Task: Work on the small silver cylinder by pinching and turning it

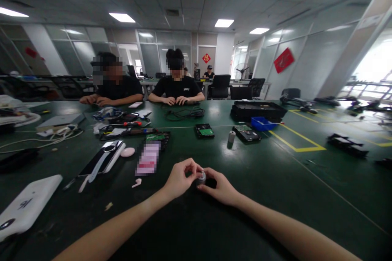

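A small grey metal cylinder stands on the green table in front of me, its round top facing up. My right hand curls around its right side, thumb and fingers gripping it. My left hand is closed in a pinch at the cylinder's upper rim; whatever its fingertips hold is too small to make out. Beyond my hands, a similar silver cylinder stands upright beside a hard drive. Another hard drive, with a green circuit board, lies to its left.
To the left lie a pixelated phone, an earbud, a watch, a pink round case and a white device. A blue tray and black housing sit farther right. Two people work across the table.
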Demonstrator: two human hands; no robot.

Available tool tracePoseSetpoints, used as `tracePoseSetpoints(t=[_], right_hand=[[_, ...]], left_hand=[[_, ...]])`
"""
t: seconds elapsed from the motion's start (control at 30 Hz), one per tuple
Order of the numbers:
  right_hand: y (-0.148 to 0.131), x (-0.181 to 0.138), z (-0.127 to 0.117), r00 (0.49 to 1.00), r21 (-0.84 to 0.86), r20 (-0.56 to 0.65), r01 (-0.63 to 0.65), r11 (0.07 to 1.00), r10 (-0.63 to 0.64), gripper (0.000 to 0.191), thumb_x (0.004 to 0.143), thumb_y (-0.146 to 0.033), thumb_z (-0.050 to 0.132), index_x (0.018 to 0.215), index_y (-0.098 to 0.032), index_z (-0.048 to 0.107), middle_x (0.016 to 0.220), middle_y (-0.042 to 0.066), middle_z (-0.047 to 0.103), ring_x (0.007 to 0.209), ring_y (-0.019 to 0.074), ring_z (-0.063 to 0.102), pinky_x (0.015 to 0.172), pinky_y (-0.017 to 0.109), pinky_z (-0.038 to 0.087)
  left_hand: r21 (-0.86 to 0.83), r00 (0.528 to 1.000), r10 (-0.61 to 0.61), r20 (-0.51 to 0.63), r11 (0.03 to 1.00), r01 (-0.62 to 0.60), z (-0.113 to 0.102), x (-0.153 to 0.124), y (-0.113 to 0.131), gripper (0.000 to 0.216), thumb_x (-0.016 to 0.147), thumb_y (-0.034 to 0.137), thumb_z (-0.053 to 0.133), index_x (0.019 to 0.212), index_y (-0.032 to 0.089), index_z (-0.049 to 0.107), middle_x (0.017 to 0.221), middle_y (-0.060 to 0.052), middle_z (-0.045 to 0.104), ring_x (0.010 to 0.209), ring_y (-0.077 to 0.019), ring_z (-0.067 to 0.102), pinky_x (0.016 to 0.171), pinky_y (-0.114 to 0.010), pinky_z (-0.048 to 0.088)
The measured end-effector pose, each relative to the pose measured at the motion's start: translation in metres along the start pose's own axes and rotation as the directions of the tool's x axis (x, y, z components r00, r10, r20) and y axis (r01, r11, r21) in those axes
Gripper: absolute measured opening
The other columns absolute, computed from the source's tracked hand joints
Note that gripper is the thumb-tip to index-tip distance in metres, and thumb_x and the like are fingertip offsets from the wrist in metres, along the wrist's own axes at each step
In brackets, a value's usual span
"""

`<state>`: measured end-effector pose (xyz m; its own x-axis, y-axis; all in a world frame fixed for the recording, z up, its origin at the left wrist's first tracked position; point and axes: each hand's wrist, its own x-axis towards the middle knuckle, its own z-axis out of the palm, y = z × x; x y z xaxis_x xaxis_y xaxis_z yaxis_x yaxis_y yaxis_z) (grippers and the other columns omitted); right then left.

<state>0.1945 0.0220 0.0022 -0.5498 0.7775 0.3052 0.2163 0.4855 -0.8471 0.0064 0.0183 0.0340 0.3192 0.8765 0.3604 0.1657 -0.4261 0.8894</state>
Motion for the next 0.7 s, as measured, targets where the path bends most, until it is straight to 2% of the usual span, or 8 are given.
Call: tracePoseSetpoints(t=[0.23, 0.37, 0.5, 0.57, 0.7], right_hand=[[-0.001, 0.0, -0.001, 1.0, -0.002, 0.003, -0.004, 1.0, 0.004, 0.038, 0.079, -0.027, 0.068, 0.115, -0.02, 0.056, 0.105, 0.004, 0.065, 0.098, 0.0197, 0.062, 0.091, 0.036, 0.048], [0.0, 0.0, 0.0, 1.0, -0.019, 0.0, 0.004, 1.0, -0.004, 0.036, 0.08, -0.029, 0.067, 0.114, -0.021, 0.057, 0.105, 0.004, 0.066, 0.098, 0.0199, 0.062, 0.092, 0.037, 0.048], [0.0, -0.001, 0.0, 1.0, -0.034, -0.005, 0.011, 0.999, -0.011, 0.039, 0.08, -0.031, 0.067, 0.116, -0.02, 0.056, 0.105, 0.004, 0.066, 0.098, 0.0199, 0.062, 0.092, 0.036, 0.048], [-0.001, 0.0, 0.0, 1.0, -0.038, -0.003, 0.006, 0.999, -0.007, 0.041, 0.08, -0.031, 0.068, 0.118, -0.02, 0.056, 0.105, 0.005, 0.066, 0.098, 0.0197, 0.062, 0.091, 0.036, 0.048], [0.0, -0.001, 0.0, 1.0, -0.065, -0.01, 0.003, 0.998, -0.004, 0.039, 0.08, -0.032, 0.068, 0.115, -0.02, 0.057, 0.105, 0.005, 0.065, 0.096, 0.0198, 0.062, 0.088, 0.036, 0.049]], left_hand=[[0.227, 0.994, 0.039, 0.098, 0.972, -0.061, -0.006, -0.001, 0.013, 0.012, 0.08, 0.008, 0.055, 0.071, 0.016, 0.055, 0.081, -0.004, 0.068, 0.083, -0.0185, 0.066, 0.076, -0.029, 0.051], [0.127, 0.984, -0.01, 0.176, 0.992, -0.013, -0.014, 0.003, 0.015, 0.011, 0.078, 0.007, 0.058, 0.082, 0.016, 0.059, 0.09, -0.004, 0.068, 0.086, -0.0173, 0.066, 0.081, -0.03, 0.05], [-0.016, 0.946, -0.082, 0.313, 0.996, 0.091, -0.02, 0.006, 0.017, 0.027, 0.078, 0.006, 0.06, 0.103, 0.017, 0.054, 0.102, -0.008, 0.068, 0.098, -0.0194, 0.064, 0.086, -0.031, 0.049], [0.01, 0.936, -0.097, 0.338, 0.995, 0.099, -0.021, 0.006, 0.02, 0.03, 0.08, 0.006, 0.057, 0.108, 0.017, 0.052, 0.103, -0.008, 0.069, 0.099, -0.0195, 0.064, 0.086, -0.031, 0.048], [0.125, 0.956, -0.08, 0.282, 0.991, 0.046, -0.016, 0.003, 0.027, 0.03, 0.082, 0.007, 0.053, 0.109, 0.019, 0.054, 0.105, -0.006, 0.069, 0.1, -0.0182, 0.063, 0.087, -0.03, 0.046]])
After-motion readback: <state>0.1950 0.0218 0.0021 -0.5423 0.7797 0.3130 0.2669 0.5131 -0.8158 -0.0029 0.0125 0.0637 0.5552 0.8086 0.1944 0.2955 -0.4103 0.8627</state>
